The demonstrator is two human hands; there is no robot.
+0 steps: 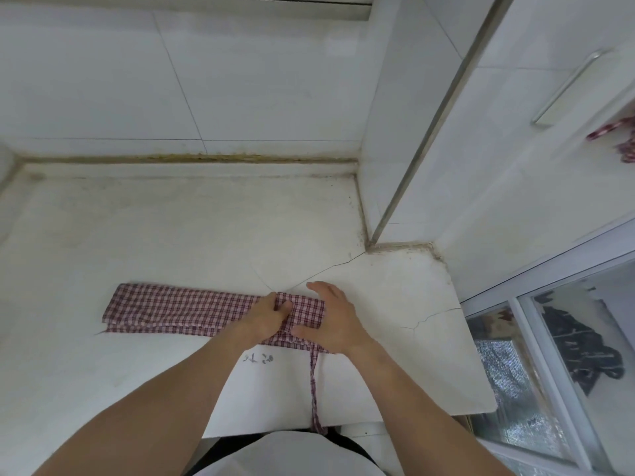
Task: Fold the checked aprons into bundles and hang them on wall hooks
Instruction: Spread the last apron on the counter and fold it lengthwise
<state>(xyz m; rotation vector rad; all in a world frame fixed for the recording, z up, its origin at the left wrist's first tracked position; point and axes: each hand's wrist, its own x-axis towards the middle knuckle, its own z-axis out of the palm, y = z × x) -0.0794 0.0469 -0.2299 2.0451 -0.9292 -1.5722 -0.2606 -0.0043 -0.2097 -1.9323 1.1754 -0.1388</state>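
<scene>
Here's the checked apron lying as a long folded strip on the white bench, and both hands are working its right-hand end. The left hand has its grip clamped on the cloth — fingers curled over the far edge, thumb pinching a fold. Just right of that grip, the right hand lies flat with fingers straight and spread, pressing the turned-over end down; it holds nothing, it only pins.

Looks like the roll into a bundle is just starting, with most of the strip stretching away left of the grip, not yet rolled.

The risks from here? The apron tie runs from under the hands toward the person and hangs over the bench's near edge — its weight could drag the loose layer askew, or it could get trapped in the roll. If the flat hand lifts too soon, the fold likely springs open. Another bit of checked cloth shows far off to the right, by the wall.
</scene>
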